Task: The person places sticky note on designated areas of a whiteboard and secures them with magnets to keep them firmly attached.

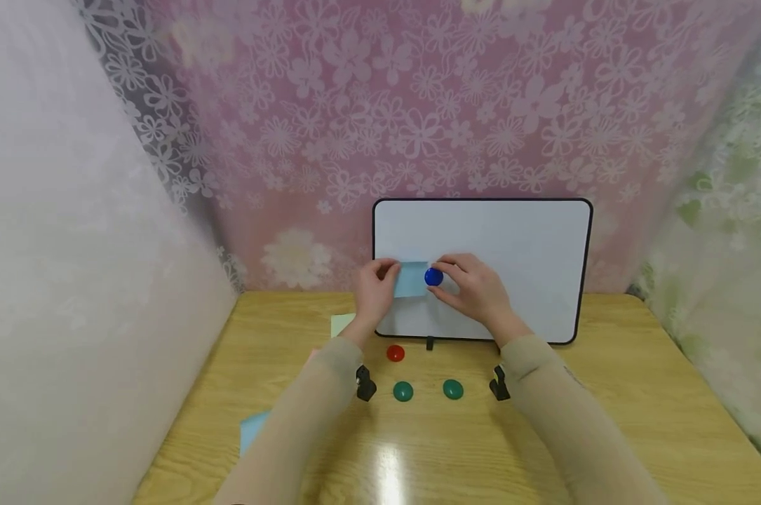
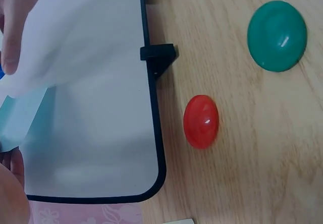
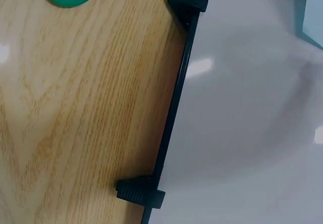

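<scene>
1. Paper (image 1: pixel 410 280), light blue, is at the left part of the whiteboard (image 1: pixel 538 252).
2. Left hand (image 1: pixel 374 291) pinches the paper's left edge.
3. Right hand (image 1: pixel 477 287) pinches the blue magnet (image 1: pixel 433 276) at the paper's right edge.

Free room separates 2 green discs (image 1: pixel 403 391) (image 1: pixel 453 389); the whiteboard (image 1: pixel 506 235) blocks behind.

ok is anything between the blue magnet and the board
Only the note in the left hand: in the head view its right edge seems to run behind the magnet, which the right hand holds. Nothing else visible stands between magnet and board.
</scene>
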A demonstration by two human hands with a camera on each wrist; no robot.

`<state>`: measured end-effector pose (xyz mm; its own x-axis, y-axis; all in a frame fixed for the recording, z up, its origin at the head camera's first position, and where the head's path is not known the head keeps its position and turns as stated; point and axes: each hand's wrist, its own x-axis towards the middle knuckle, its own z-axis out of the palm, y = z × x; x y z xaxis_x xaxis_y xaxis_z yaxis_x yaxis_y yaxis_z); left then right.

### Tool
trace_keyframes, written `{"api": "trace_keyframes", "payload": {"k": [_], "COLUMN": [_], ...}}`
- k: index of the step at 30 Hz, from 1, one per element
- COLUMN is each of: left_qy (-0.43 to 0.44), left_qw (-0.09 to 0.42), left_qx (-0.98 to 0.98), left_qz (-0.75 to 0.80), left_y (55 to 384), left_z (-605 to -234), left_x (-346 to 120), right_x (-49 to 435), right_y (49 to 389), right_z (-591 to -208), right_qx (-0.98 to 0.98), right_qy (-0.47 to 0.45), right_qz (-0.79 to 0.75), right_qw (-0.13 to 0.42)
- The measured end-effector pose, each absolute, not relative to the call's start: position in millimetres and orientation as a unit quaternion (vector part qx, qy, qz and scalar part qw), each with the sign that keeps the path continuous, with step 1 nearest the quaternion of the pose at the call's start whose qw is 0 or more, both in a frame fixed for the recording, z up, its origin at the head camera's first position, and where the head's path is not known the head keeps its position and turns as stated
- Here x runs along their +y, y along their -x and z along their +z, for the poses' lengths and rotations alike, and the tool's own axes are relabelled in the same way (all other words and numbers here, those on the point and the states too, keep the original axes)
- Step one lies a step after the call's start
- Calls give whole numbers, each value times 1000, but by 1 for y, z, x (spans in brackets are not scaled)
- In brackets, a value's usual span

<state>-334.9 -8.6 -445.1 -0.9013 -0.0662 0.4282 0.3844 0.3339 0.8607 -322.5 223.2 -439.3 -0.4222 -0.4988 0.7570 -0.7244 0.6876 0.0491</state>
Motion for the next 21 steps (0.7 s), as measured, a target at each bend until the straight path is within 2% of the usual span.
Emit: {"api": "trace_keyframes", "payload": {"k": [4, 13, 21], "left_qy": [110, 85, 83], "left_qw": [201, 212, 222], "left_qx": [-792, -784, -789], "left_qz": [-566, -577, -567], "left_y": [336, 350, 356], "left_z": [-445, -444, -431], "left_x": [-5, 2, 0], "right_x": [221, 207, 204], "right_y": [324, 332, 338], "right_z": [-437, -441, -439], "right_qx": [-840, -840, -842], "right_qy": [-346, -272, -274], "right_qz": [147, 183, 161], "right_qw": [391, 432, 435]}}
